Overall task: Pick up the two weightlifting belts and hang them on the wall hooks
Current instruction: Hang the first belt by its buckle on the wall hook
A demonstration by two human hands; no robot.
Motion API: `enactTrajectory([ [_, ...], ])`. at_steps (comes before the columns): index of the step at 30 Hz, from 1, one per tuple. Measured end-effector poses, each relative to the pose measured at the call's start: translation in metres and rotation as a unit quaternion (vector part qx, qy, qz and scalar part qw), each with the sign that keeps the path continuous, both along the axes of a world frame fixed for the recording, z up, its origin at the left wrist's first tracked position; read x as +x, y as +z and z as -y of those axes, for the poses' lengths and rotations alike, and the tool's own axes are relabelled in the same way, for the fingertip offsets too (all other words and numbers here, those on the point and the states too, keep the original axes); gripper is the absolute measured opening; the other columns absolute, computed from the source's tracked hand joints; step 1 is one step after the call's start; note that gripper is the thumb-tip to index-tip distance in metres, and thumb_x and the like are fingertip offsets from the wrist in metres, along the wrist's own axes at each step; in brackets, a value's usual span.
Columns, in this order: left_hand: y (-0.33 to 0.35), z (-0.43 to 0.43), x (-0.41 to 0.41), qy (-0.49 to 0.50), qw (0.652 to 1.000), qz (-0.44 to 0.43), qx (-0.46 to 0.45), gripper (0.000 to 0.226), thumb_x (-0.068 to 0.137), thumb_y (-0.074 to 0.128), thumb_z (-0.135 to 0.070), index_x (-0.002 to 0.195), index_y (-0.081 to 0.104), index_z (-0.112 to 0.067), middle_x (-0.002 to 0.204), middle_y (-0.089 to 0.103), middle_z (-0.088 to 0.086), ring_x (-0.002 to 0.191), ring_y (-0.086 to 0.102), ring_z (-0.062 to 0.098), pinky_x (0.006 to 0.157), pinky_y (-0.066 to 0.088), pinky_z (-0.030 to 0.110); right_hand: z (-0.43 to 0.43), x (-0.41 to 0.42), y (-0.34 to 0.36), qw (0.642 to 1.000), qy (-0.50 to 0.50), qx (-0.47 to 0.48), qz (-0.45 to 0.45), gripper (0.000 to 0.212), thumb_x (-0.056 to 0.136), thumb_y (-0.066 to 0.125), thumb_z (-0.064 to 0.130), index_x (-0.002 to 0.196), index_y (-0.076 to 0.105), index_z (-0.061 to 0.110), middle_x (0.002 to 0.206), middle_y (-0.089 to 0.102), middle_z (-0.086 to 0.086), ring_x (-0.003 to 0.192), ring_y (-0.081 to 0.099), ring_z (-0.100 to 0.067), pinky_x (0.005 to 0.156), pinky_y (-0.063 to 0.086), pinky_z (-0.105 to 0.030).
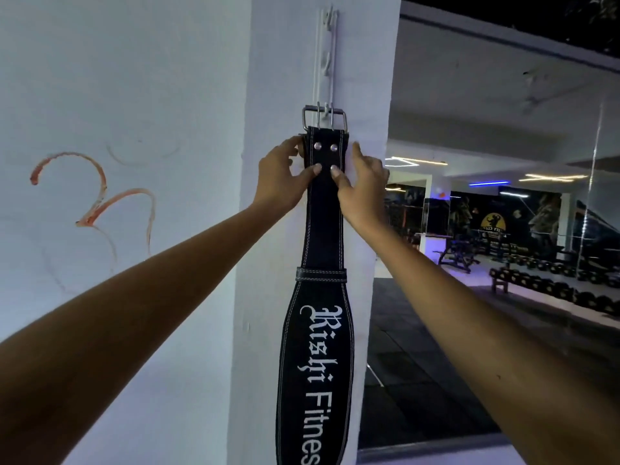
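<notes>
Black belt (323, 209) hangs down white pillar (268, 78), buckle (324, 116) on lowest hook of hook rail (324, 55). Our left hand (281, 177) and right hand (361, 187) pinch strap edges below buckle, thumbs on front.

- The black belt (323, 229) hangs flat on the white pillar (268, 78), so no hand fits behind it.
- The left hand (285, 176) and right hand (360, 186) pinch the strap from both sides, filling the room there.
- The buckle (324, 116) sits on a hook of the white rack (324, 55); the hooks above it are bare.
- Left of the pillar is wall (117, 95). Right of it is open air.
</notes>
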State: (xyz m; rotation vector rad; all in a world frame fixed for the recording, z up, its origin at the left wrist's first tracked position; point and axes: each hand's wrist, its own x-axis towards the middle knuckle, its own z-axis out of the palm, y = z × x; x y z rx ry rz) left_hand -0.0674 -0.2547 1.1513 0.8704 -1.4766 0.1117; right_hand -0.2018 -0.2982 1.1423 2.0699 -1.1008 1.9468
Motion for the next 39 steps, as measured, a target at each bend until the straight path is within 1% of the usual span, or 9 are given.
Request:
enactTrajectory([
  [2, -0.021, -0.006, 0.002, 0.033, 0.999, 0.007, -0.019, 0.046, 0.084, 0.071, -0.023, 0.126, 0.058, -0.01, 0.121, 0.062, 0.009, 0.103, 0.058, 0.018, 0.088, 0.048, 0.027, -0.009, 0.0, -0.028, 0.996, -0.019, -0.078, 0.03, 0.049, 0.091, 0.062, 0.016, 0.137, 0.049, 0.004, 0.124, 0.053, -0.02, 0.12, 0.043, -0.034, 0.099, 0.043, -0.038],
  [6, -0.075, -0.027, 0.002, 0.068, 0.993, 0.08, -0.054, 0.031, 0.088, 0.064, -0.024, 0.116, 0.062, -0.009, 0.116, 0.061, 0.008, 0.105, 0.057, 0.022, 0.088, 0.047, 0.027, -0.035, 0.01, -0.089, 0.982, -0.031, -0.175, 0.063, 0.025, 0.088, 0.063, 0.007, 0.112, 0.066, -0.001, 0.11, 0.064, -0.017, 0.105, 0.054, -0.03, 0.095, 0.034, -0.009],
  [8, -0.107, -0.04, 0.003, 0.099, 0.984, 0.135, -0.061, 0.026, 0.091, 0.06, -0.022, 0.113, 0.062, -0.008, 0.115, 0.062, 0.008, 0.107, 0.056, 0.024, 0.088, 0.038, 0.017, -0.049, 0.019, -0.119, 0.984, -0.006, -0.168, 0.06, 0.022, 0.09, 0.062, 0.006, 0.109, 0.067, -0.001, 0.108, 0.065, -0.016, 0.102, 0.056, -0.029, 0.093, 0.041, -0.016],
  [11, -0.158, -0.058, 0.006, 0.109, 0.983, 0.144, -0.042, 0.024, 0.093, 0.057, -0.02, 0.111, 0.064, -0.007, 0.112, 0.064, 0.009, 0.105, 0.058, 0.024, 0.086, 0.036, 0.015, -0.065, 0.031, -0.165, 0.989, 0.034, -0.132, 0.063, 0.02, 0.091, 0.06, 0.005, 0.109, 0.066, 0.001, 0.108, 0.065, -0.013, 0.101, 0.056, -0.027, 0.083, 0.053, -0.04],
  [16, -0.255, -0.082, 0.023, 0.098, 0.988, 0.102, 0.055, 0.025, 0.094, 0.057, -0.024, 0.108, 0.065, -0.006, 0.103, 0.067, 0.009, 0.094, 0.061, 0.021, 0.079, 0.04, 0.017, -0.092, 0.049, -0.258, 0.994, 0.085, -0.017, 0.061, 0.022, 0.09, 0.06, 0.004, 0.112, 0.064, 0.001, 0.108, 0.062, -0.012, 0.1, 0.058, -0.026, 0.081, 0.053, -0.028],
  [22, -0.407, -0.113, 0.048, 0.12, 0.955, 0.04, 0.267, 0.023, 0.093, 0.057, -0.021, 0.11, 0.064, -0.008, 0.106, 0.068, 0.009, 0.092, 0.062, 0.02, 0.079, 0.051, 0.028, -0.124, 0.08, -0.41, 0.971, 0.136, 0.195, 0.01, 0.021, 0.091, 0.058, 0.003, 0.111, 0.063, 0.001, 0.104, 0.063, -0.013, 0.096, 0.062, -0.029, 0.081, 0.053, -0.033],
  [30, -0.598, -0.176, 0.085, 0.162, 0.816, -0.04, 0.553, 0.017, 0.084, 0.059, -0.008, 0.097, 0.067, 0.0, 0.092, 0.07, 0.018, 0.082, 0.065, 0.031, 0.073, 0.046, 0.03, -0.172, 0.095, -0.61, 0.858, 0.174, 0.467, -0.124, 0.023, 0.086, 0.056, 0.0, 0.107, 0.063, -0.001, 0.101, 0.064, -0.019, 0.096, 0.057, -0.035, 0.084, 0.052, -0.048],
  [34, -0.697, -0.216, 0.093, 0.174, 0.723, -0.078, 0.664, 0.017, 0.082, 0.058, -0.005, 0.093, 0.068, 0.002, 0.091, 0.071, 0.02, 0.084, 0.065, 0.034, 0.075, 0.046, 0.03, -0.2, 0.1, -0.713, 0.77, 0.191, 0.573, -0.207, 0.024, 0.085, 0.057, -0.001, 0.109, 0.063, -0.002, 0.104, 0.064, -0.023, 0.101, 0.056, -0.037, 0.084, 0.04, -0.028],
  [39, -0.837, -0.263, 0.101, 0.18, 0.59, -0.152, 0.772, 0.022, 0.085, 0.055, -0.008, 0.1, 0.069, 0.0, 0.1, 0.071, 0.017, 0.095, 0.064, 0.03, 0.073, 0.04, 0.024, -0.228, 0.102, -0.863, 0.653, 0.234, 0.647, -0.317, 0.025, 0.087, 0.062, 0.006, 0.112, 0.061, -0.001, 0.109, 0.061, -0.021, 0.106, 0.053, -0.033, 0.088, 0.042, -0.03],
])
